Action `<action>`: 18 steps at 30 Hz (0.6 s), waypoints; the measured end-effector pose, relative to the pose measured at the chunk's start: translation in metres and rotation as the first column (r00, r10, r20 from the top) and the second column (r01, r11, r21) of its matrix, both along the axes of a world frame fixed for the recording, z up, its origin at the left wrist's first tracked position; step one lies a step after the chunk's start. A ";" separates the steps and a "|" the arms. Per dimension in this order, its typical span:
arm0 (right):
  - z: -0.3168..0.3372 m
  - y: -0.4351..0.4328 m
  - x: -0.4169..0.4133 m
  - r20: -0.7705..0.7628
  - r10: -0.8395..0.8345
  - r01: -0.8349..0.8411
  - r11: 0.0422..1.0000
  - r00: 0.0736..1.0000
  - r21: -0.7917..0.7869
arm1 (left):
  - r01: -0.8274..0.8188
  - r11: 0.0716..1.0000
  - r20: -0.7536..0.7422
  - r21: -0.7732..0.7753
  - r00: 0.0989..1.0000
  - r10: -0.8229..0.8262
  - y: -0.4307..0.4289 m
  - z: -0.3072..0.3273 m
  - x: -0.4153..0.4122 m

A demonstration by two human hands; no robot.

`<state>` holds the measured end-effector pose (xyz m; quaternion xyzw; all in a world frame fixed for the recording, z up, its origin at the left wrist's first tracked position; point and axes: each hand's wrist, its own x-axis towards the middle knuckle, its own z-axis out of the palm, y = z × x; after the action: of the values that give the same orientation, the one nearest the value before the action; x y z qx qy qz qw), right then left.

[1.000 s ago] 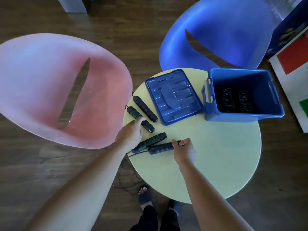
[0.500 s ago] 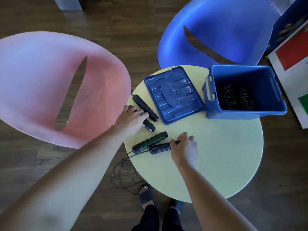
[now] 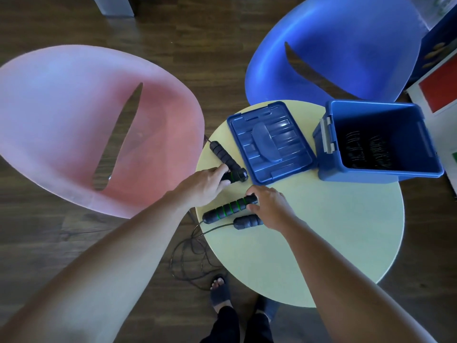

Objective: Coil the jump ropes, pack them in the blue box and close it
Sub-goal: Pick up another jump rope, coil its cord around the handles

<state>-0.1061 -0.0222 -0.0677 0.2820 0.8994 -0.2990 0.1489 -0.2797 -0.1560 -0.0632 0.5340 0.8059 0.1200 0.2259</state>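
Observation:
Two pairs of black foam jump-rope handles lie on the round pale-green table (image 3: 333, 231). My left hand (image 3: 205, 185) is closed around one handle (image 3: 235, 175) of the far pair; its partner (image 3: 223, 154) lies beside it. My right hand (image 3: 270, 209) covers the ends of the near pair: a green-ringed handle (image 3: 227, 209) and a plain black one (image 3: 244, 222), fingers curled over both. Their thin black ropes (image 3: 190, 258) hang off the table edge onto the floor. The open blue box (image 3: 380, 173) stands at the right with dark coils inside. Its lid (image 3: 270, 141) lies flat beside it.
A pink chair (image 3: 74, 125) stands left of the table and a blue chair (image 3: 333, 50) behind it. My feet (image 3: 218, 285) are under the table's near edge on a dark wooden floor. Coloured panels (image 3: 440, 90) stand at the far right.
My left hand has closed on the far pair's near handle and drawn it against its partner. My right hand has slid up over the ends of both near handles.

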 end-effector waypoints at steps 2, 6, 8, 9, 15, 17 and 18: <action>0.006 -0.001 -0.005 -0.087 -0.166 0.145 0.967 0.982 -0.209 | -0.079 0.997 0.092 -0.027 0.992 0.081 -0.001 0.010 0.005; 0.025 -0.005 -0.022 -0.173 -0.407 0.302 0.849 0.897 -0.434 | -0.184 0.983 0.312 -0.010 0.933 0.178 -0.007 0.019 0.003; 0.035 -0.008 -0.031 -0.199 -0.488 0.342 0.798 0.850 -0.496 | -0.198 0.980 0.342 -0.005 0.921 0.188 -0.008 0.028 -0.003; 0.040 -0.010 -0.035 -0.209 -0.535 0.363 0.764 0.819 -0.534 | -0.198 0.980 0.341 0.000 0.921 0.186 -0.008 0.036 -0.005; 0.090 -0.014 -0.053 -0.288 -0.696 0.328 0.609 0.657 -0.722 | -0.177 0.980 0.220 0.088 0.963 0.154 -0.010 0.088 -0.016; 0.108 -0.014 -0.060 -0.322 -0.700 0.304 0.613 0.638 -0.730 | -0.219 0.969 0.251 0.114 0.950 0.185 -0.011 0.107 -0.021; 0.117 -0.014 -0.064 -0.356 -0.694 0.304 0.637 0.626 -0.708 | -0.246 0.960 0.277 0.134 0.940 0.202 -0.011 0.119 -0.023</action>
<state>-0.1704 -0.0363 0.0496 0.3633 0.6343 -0.6634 -0.1602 -0.3025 -0.1672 0.0554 0.4353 0.8118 0.2811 0.2691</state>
